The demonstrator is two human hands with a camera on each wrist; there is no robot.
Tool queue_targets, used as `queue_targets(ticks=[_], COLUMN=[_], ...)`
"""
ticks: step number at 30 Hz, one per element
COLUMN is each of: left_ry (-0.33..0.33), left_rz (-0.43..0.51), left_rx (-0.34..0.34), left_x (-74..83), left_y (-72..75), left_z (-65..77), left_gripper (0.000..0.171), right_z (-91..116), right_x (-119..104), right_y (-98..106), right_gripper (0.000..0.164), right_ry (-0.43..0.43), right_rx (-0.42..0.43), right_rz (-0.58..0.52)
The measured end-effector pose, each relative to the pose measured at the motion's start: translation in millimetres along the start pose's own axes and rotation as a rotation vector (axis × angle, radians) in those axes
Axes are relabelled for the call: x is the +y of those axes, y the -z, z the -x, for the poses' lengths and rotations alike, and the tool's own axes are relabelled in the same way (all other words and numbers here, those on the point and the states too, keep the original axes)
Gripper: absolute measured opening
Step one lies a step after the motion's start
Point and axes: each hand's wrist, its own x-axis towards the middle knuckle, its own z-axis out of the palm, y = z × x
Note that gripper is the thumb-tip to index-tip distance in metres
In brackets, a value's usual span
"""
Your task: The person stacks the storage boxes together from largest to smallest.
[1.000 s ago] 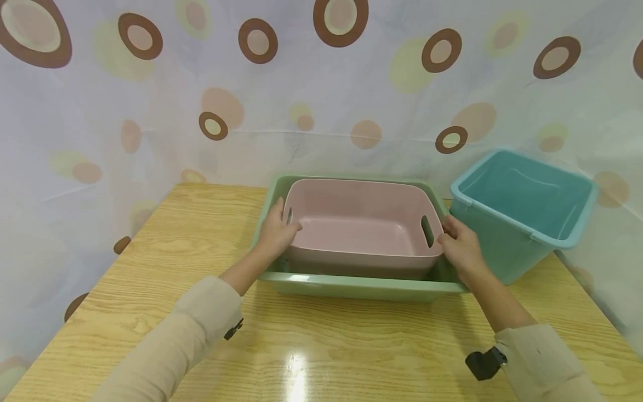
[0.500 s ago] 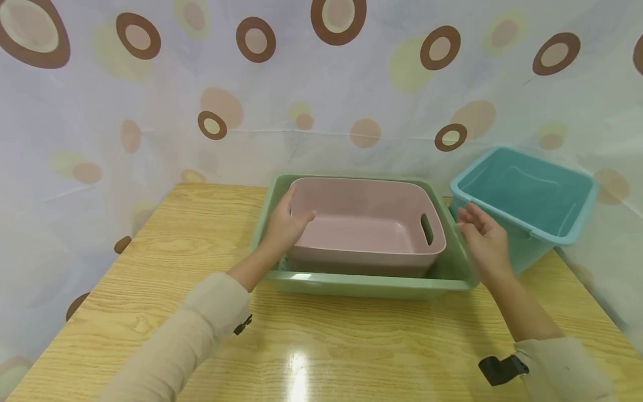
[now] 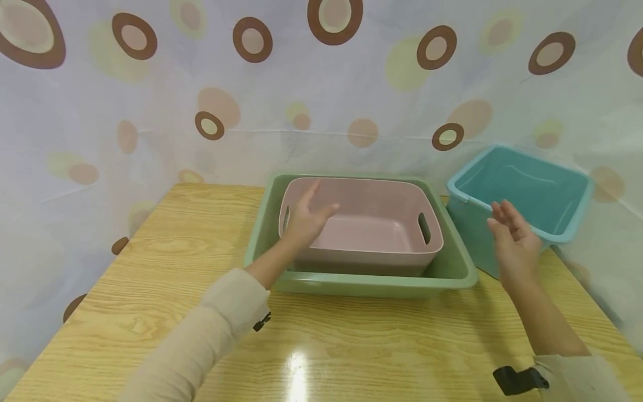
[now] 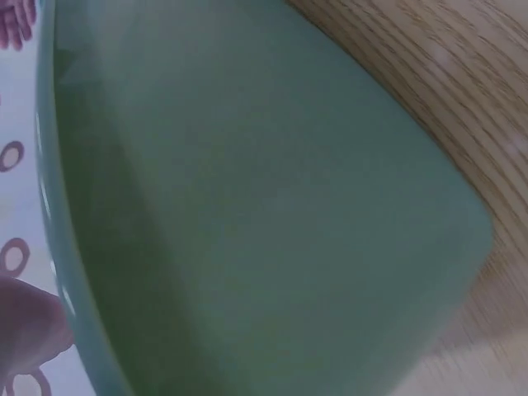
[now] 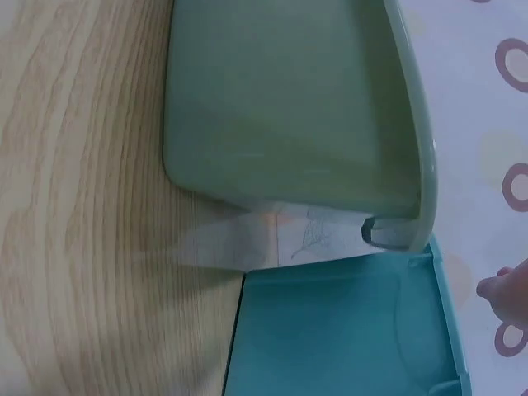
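Note:
A pink plastic basket (image 3: 361, 262) with oval handle slots sits inside a larger green tub (image 3: 372, 286). My left hand (image 3: 305, 226) hovers over the basket's left part, fingers and thumb spread, holding nothing. To the right, my right hand (image 3: 518, 251) is raised palm inward with relaxed fingers, overlapping the near rim of a teal bin (image 3: 477, 229). The left wrist view is filled by the tub's outer wall (image 4: 264, 206), with part of the left hand (image 4: 31, 326) at the lower left. Fingers of the right hand (image 5: 507, 297) show at the right edge of its wrist view.
The wooden table (image 3: 361, 346) carries both containers, which stand near its back edge. Behind them hangs a white curtain (image 3: 171, 100) with brown, pink and yellow circles. A narrow gap separates the tub from the bin. Each sleeve has a black strap (image 3: 517, 381) at the cuff.
Both hands have let go of the pink basket's ends. The right hand has moved right to the teal bin; the left has shifted right above the basket.

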Motion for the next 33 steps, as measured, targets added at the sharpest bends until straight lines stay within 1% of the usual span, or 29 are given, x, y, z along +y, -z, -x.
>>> queue_targets(ticks=[3,5,9,12,15,18,20,26,30,33], left_ry=[-0.004,-0.017,-0.034,-0.016,0.000,-0.005,-0.011,-0.017,0.013,0.040], left_rz=[0.005,0.006,0.033,0.065,0.080,0.086,0.088,0.125,0.138,0.145], left_rx=[-0.024,-0.037,-0.067,-0.098,-0.131,-0.156,-0.161,-0.176,-0.197,-0.211], left_x=[3.6,6.2,12.2,17.2,21.7,26.1,29.3,36.5,40.9,44.3], left_y=[-7.0,-11.9,-22.8,-31.3,-38.9,-45.9,-50.9,-67.3,-77.7,-86.9], left_z=[-1.0,-1.7,-2.5,-2.1,-1.3,-0.9,-0.7,-0.4,-0.3,0.3], left_gripper=[0.070,0.070,0.070,0.070,0.069,0.069,0.068,0.068,0.069,0.069], right_z=[4,6,8,8,8,8,7,4,1,-1], right_x=[0,0,-2,-4,-4,-3,-2,2,3,4], right_y=[7,11,16,19,21,25,28,36,42,47], right_gripper=[0.059,0.058,0.054,0.051,0.051,0.052,0.052,0.057,0.062,0.066], right_ry=[0.031,0.048,0.064,0.089,0.129,0.152,0.160,0.131,0.115,0.069], right_rx=[0.013,0.036,0.141,0.228,0.291,0.329,0.353,0.377,0.376,0.388], right_rz=[-0.058,-0.067,-0.087,-0.101,-0.116,-0.117,-0.122,-0.145,-0.119,-0.081])
